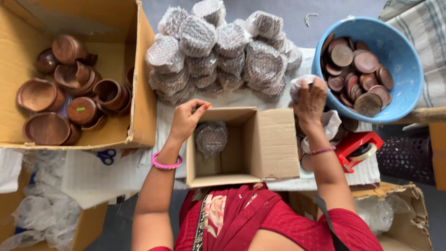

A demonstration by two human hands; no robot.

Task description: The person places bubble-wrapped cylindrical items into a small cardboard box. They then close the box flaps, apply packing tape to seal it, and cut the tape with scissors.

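Note:
An open small cardboard box (272, 139) stands in front of me with one bubble-wrapped round item (210, 138) inside. My left hand (186, 119) hovers at the box's far-left corner, fingers pinched together, holding nothing that I can see. My right hand (310, 100) is raised to the right of the box, fingers on a bubble-wrapped piece (297, 87) at the edge of the wrapped pile. A pile of bubble-wrapped round items (218, 49) lies just beyond the box.
A large cardboard box (141, 69) at the left holds several brown wooden bowls (46, 128). A blue basin (404, 60) at the right holds brown round lids. A red tape dispenser (357, 148), blue scissors (107, 155) and loose plastic wrap (42, 209) lie around.

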